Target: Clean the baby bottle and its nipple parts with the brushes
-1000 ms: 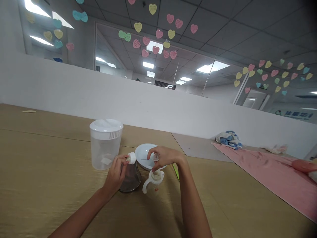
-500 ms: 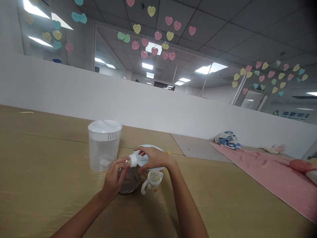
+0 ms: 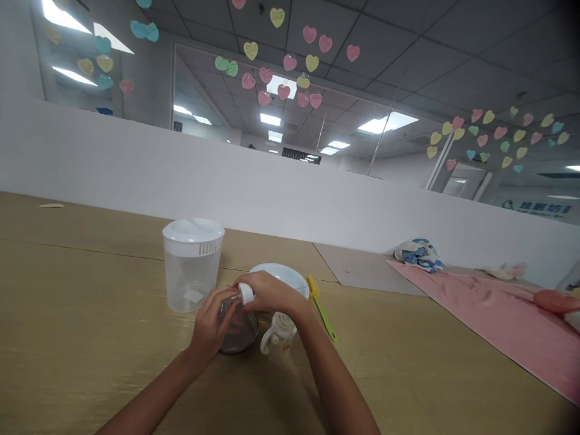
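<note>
My left hand (image 3: 209,320) is closed around a small clear bottle (image 3: 229,302), held tilted with its white cap (image 3: 246,293) pointing right. My right hand (image 3: 267,290) has its fingers curled over that white cap; some of the fingertips are hidden. Below the hands lies a dark, round-ended item (image 3: 240,335), partly covered by them. Just right of it stands a small clear cup (image 3: 280,344) with a whitish top and a white handle, close under my right wrist.
A tall translucent bucket (image 3: 193,272) with a white lid stands left of my hands. Behind my right hand is a white plate (image 3: 285,275), and beside it lies a yellow-and-green brush-like tool (image 3: 322,311). A pink cloth (image 3: 489,320) covers the table's right side.
My right hand has left the small cup, where it held a small clear piece, and moved left onto the bottle's white cap. The piece is no longer in its fingers. My left hand stays nearly still.
</note>
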### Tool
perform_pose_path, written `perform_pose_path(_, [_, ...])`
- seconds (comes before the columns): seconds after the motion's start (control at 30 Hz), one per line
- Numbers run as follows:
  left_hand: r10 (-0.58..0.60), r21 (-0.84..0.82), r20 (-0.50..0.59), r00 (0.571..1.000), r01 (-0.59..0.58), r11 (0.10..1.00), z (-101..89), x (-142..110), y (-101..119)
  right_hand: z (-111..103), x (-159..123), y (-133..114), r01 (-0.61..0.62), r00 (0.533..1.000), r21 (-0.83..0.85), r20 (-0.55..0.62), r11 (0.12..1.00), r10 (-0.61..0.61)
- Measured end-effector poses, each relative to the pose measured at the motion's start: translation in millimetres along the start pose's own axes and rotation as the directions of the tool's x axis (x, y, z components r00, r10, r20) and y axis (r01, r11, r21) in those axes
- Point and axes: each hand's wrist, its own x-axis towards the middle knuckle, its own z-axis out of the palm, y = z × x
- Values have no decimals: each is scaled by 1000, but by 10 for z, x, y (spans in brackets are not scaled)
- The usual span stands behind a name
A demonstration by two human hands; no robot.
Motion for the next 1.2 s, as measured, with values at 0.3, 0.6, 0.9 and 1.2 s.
perform_pose_path(0.3, [-126,-209,6,992,125,970,43,-35,-14,95,50,293,166,986,180,-35,970,-163])
perform_pose_path(0.6, [-73,-185,1,997,72,980,70,-53,87,70,34,508,155,978,313,83,937,-189])
perform_pose_path(0.9, [-186,-141,107,977,200,970,-6,17,93,69,34,416,61,992,269,90,961,-88])
perform_pose_path(1.2, [-312,-236,223,924,362,902,11,42,122,95,47,371,92,996,166,2,982,-94])
